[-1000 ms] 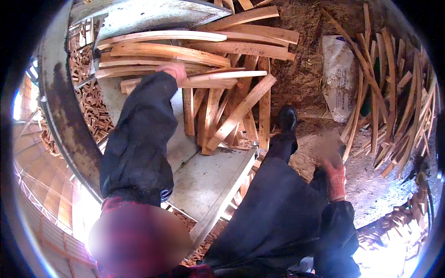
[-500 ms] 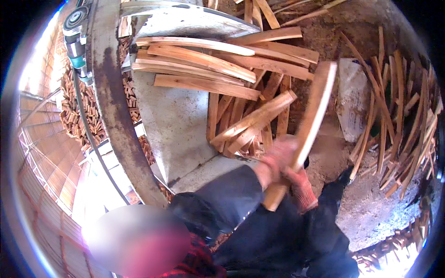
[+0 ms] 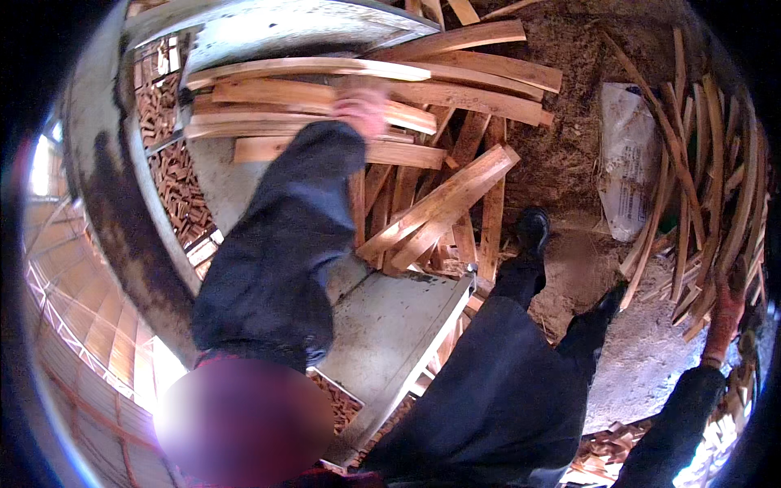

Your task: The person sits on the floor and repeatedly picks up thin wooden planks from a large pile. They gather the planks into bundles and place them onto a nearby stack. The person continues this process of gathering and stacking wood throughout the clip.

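Observation:
My left hand [image 3: 362, 112], in a reddish glove and smeared by motion, is over the curved wooden strips [image 3: 309, 69] stacked on the pale metal machine table. Its fingers cannot be made out. Far to the right, my gloved right hand [image 3: 722, 321] is closed around the lower end of a long wooden strip [image 3: 747, 203]. That strip lies along a heap of similar strips [image 3: 700, 163]. The fingertips there are dim, close to the picture's rim.
More strips [image 3: 443, 207] lean crosswise beside the table. A white printed sack [image 3: 626, 163] lies on the dirt floor near my boots [image 3: 533, 230]. A stained metal frame [image 3: 114, 171] curves along the left, with short wood pieces [image 3: 183, 191] heaped beyond it. A metal ledge [image 3: 390, 313] juts beside my leg.
Both hands were together on one wooden strip in front of me. They have parted: the left moved up to the stacked strips, the right swung with the strip to the right-hand heap.

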The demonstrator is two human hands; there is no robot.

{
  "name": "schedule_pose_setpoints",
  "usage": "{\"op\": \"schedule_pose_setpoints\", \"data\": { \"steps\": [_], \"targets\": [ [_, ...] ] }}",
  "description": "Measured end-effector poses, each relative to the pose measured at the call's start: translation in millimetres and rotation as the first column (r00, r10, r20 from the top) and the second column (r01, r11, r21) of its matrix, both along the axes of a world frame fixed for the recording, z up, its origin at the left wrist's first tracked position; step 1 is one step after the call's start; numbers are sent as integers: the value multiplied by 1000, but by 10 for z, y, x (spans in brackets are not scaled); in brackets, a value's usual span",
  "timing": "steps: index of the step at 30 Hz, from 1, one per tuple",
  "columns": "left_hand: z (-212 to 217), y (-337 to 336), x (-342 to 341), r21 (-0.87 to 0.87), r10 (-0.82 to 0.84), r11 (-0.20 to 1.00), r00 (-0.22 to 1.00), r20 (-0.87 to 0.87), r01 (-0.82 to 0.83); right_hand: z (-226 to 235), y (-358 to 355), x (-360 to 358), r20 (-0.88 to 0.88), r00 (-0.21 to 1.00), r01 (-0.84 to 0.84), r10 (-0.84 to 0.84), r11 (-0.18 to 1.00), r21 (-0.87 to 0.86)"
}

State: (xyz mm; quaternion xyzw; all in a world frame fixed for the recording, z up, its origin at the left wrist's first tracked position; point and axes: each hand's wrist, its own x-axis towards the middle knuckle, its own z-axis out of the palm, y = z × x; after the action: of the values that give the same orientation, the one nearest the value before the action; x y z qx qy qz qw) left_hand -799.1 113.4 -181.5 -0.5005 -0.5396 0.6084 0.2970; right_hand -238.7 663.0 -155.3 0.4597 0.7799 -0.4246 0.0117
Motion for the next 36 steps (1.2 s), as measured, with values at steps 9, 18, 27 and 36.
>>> {"op": "schedule_pose_setpoints", "data": {
  "steps": [9, 18, 27, 36],
  "targets": [
    [710, 647, -617, -424, 889, 337, 136, 437, -841, -324, -1493, -18, 136, 957, 289, -256, 798, -529],
    [1032, 683, -60, -724, 398, -240, -746, 534, -647, 222, -2524, -613, 192, 940, 308, -283, 456, -835],
    [610, 1674, 2401, -998, -813, -33, -582, -1, 48, 508, -2615, -753, -30, 991, 26, -132, 399, -917],
    [767, 2506, 3835, -967, -939, 91, -343, -4, -239, 804, -2169, -223, -44, 887, -87, -460, -74, -993]
  ]
}}
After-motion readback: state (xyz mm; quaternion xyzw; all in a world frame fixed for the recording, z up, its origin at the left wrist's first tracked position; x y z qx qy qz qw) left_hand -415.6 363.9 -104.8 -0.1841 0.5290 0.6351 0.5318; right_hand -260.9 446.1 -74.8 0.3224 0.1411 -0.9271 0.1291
